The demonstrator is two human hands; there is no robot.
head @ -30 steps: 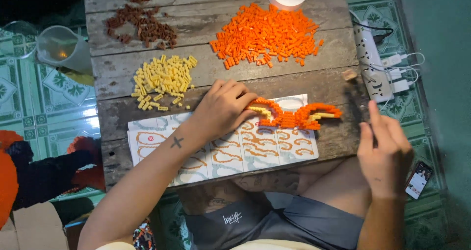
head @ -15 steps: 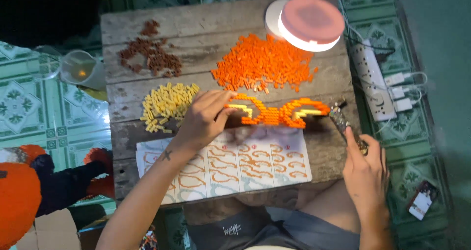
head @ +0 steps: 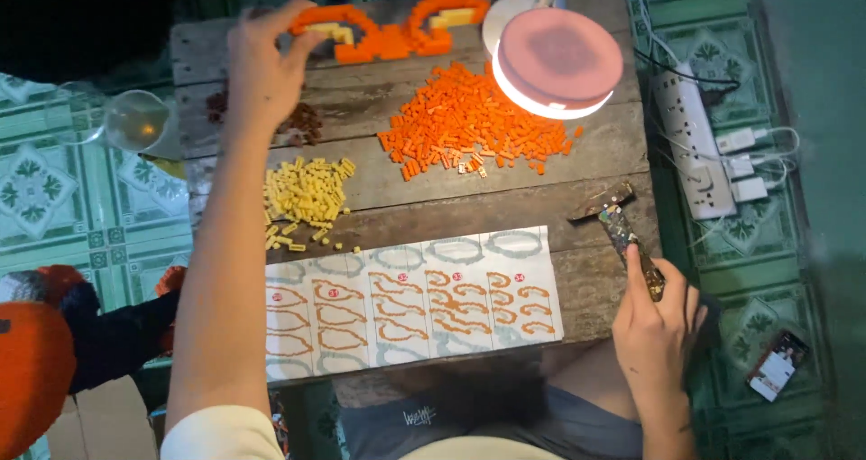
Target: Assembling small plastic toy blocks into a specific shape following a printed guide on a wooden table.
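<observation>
My left hand (head: 263,68) reaches to the far edge of the wooden table (head: 424,198) and grips the left end of an orange-and-yellow brick build (head: 390,29) shaped like two arches. My right hand (head: 656,323) holds a small dark patterned hammer (head: 624,230) by its handle near the table's right front edge. A pile of orange bricks (head: 469,126) lies mid-table, a pile of yellow bricks (head: 305,194) to its left, and a few brown bricks (head: 302,122) sit just under my left hand. A printed sheet of outline patterns (head: 410,302) covers the front.
A round lit desk lamp (head: 557,61) hangs over the orange pile. A white power strip with plugs (head: 699,149) lies on the green tiled floor at right, a phone (head: 778,365) further down. A clear glass (head: 135,117) stands left of the table.
My left hand has carried the orange build from the table's middle up to its far edge. My right hand has picked up the hammer and now holds it near the front right corner.
</observation>
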